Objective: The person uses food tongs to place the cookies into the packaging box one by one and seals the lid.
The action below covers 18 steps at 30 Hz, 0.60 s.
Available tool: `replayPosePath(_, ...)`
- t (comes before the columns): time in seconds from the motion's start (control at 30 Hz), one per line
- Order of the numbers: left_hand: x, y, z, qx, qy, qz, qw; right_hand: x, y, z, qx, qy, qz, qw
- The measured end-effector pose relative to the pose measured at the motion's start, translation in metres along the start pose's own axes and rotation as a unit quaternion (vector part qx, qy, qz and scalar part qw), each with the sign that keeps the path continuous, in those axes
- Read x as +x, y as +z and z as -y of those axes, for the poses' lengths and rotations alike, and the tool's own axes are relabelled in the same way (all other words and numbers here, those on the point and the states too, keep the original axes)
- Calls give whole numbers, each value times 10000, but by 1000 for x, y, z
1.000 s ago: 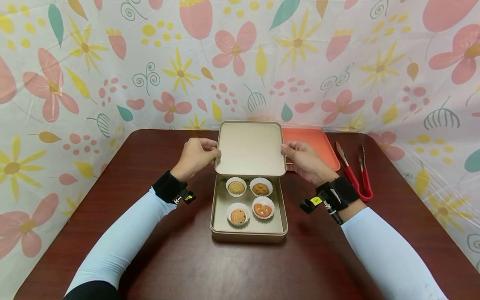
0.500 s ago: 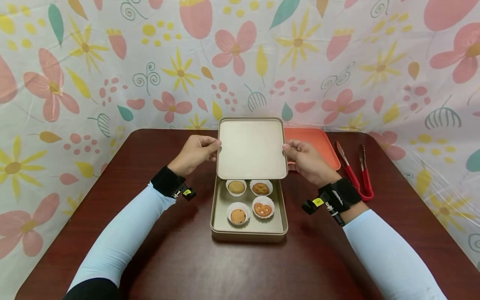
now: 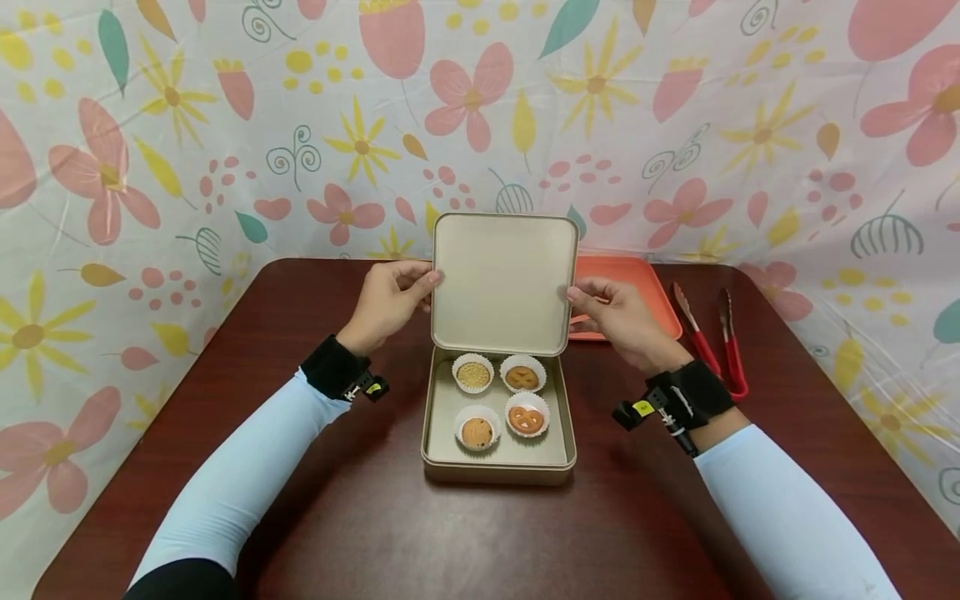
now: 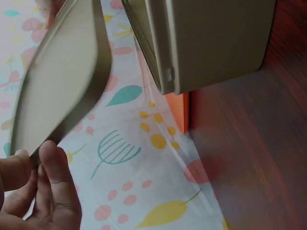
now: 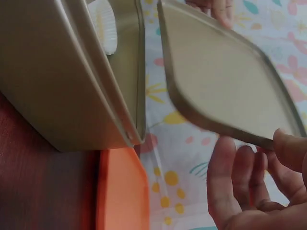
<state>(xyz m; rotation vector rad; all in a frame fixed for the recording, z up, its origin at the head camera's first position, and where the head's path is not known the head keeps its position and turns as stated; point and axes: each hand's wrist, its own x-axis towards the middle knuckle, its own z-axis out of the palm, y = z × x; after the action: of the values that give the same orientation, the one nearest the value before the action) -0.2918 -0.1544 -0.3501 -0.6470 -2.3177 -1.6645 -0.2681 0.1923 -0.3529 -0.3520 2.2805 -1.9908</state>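
Both hands hold a pale gold tin lid (image 3: 502,283) by its sides, raised and tilted with its inner face towards me. My left hand (image 3: 386,302) pinches the left edge between thumb and fingers. On the opposite edge my right hand (image 3: 626,321) has the same kind of pinch. Below stands the matching rectangular tin (image 3: 497,475), uncovered. Inside it sit several cookies in white paper cups, among them a pretzel-shaped cookie (image 3: 527,420) and a round one (image 3: 476,432). In the right wrist view a gap separates the lid (image 5: 225,72) from the tin (image 5: 53,81).
An orange tray (image 3: 622,275) lies behind the right hand, partly covered by it and the lid. Red-handled tongs (image 3: 731,350) rest at the table's right. A flower-printed cloth (image 3: 300,125) hangs behind the dark wooden table (image 3: 360,517).
The lid has risen and tipped more upright, and now leans slightly to the right. My left hand has moved up a little with it. The tin and cookies stay where they were.
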Motion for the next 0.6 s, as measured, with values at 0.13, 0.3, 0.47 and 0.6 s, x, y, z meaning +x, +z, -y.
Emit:
replayPosePath(0.13,-1,-2,-2,254,470,-273,9982,-3,0,3,-427,-358,-247,9981)
replayPosePath(0.3,-5,-2,-2,677,1122,-595,9896,-8,-2,6,-606,-845,-331,9940)
replayPosePath(0.47,-11,-2,-6,704,1604,-707,9820,-16,-5,11,-790,-1158,-105,9901)
replayPosePath(0.6,-19,-3,-8,721,1707,-643,9806,-26,-7,12,-989,-1150,48,9884)
